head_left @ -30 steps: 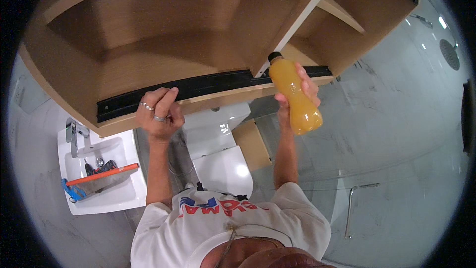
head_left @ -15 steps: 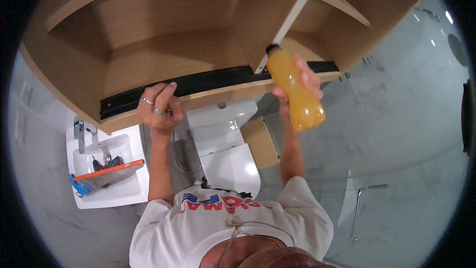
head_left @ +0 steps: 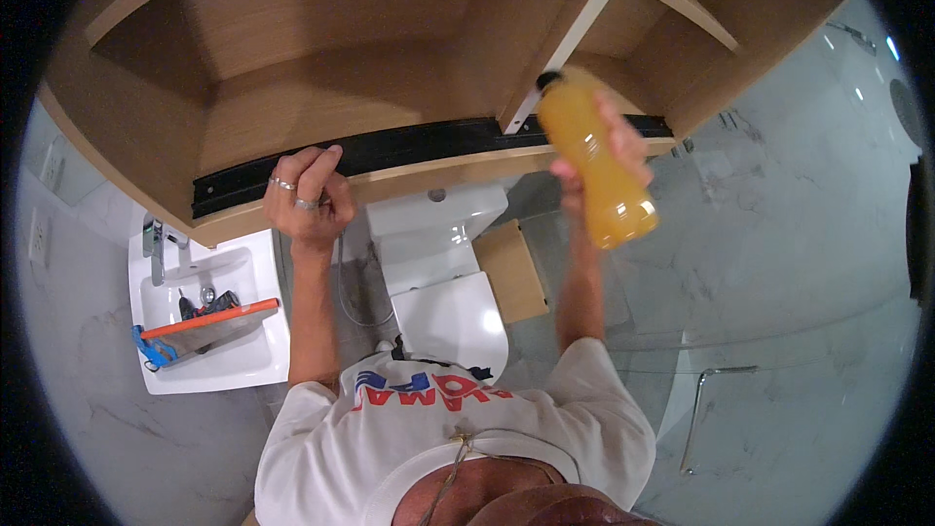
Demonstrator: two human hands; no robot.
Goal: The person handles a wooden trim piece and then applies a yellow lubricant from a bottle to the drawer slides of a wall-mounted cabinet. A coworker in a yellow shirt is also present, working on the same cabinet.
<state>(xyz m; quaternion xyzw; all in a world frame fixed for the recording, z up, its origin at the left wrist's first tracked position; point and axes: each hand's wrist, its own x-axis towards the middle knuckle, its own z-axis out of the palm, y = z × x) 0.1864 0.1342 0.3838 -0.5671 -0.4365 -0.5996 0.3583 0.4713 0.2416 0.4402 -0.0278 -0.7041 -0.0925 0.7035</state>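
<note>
My right hand (head_left: 623, 141) is wrapped around a waisted plastic bottle (head_left: 602, 161) of orange liquid. Its black cap (head_left: 548, 80) points away from me, toward the cabinet's upright divider, and its base tilts toward me. The bottle is held in front of the open wooden cabinet (head_left: 341, 88). Curled over the cabinet's lower front edge (head_left: 419, 173), my left hand (head_left: 310, 195) grips it, with two rings on its fingers. Those fingers lie against a black strip (head_left: 409, 146) that runs along the edge. A white metal strip (head_left: 584, 19) lines the front of the divider.
Below left, a white washbasin (head_left: 219, 370) holds a handsaw (head_left: 209, 321) with an orange edge and blue handle, plus a dark tool. A white toilet (head_left: 453, 321) stands below the cabinet, a wooden panel (head_left: 511, 273) beside it. Glass and a metal handle (head_left: 696, 419) are at right.
My right hand and the bottle have shifted slightly right and are a little blurred. The left hand keeps its hold on the cabinet edge. The whole view has moved slightly.
</note>
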